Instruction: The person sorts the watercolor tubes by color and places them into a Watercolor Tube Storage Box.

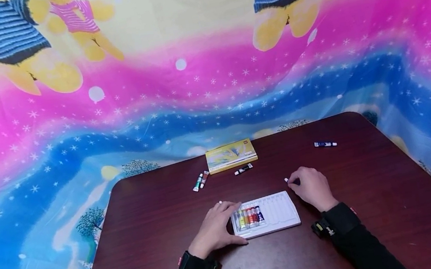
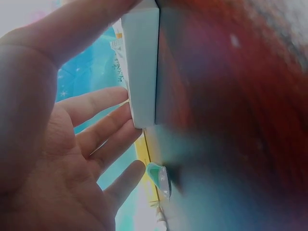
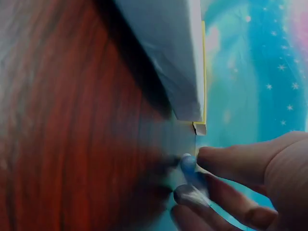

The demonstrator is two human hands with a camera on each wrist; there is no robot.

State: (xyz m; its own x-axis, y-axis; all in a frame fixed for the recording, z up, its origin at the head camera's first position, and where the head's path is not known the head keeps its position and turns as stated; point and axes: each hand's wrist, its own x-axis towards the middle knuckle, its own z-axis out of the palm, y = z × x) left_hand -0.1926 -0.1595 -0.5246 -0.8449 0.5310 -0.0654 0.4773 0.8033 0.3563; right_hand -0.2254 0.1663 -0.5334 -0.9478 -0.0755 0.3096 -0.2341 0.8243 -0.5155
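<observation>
A white plastic tray (image 1: 281, 225) lies on the table, with several small paint tubes (image 1: 251, 217) side by side in its left part: yellow, orange, red and dark blue. My left hand (image 1: 214, 227) holds the tray's left end, thumb at the near corner and fingers along the far side. To the right of the tray, just above the table, my right hand (image 1: 311, 187) pinches a paint tube (image 3: 188, 167) between thumb and fingers. Its white cap shows in the head view, and it looks bluish in the right wrist view; the rest is hidden by the fingers.
Behind the tray lies a yellow paint box (image 1: 231, 156). A black tube (image 1: 243, 169) is in front of it, and a green tube (image 1: 197, 182) and a brown tube (image 1: 204, 179) lie to its left. Far right rests a dark blue tube (image 1: 325, 144). A patterned cloth hangs behind the table.
</observation>
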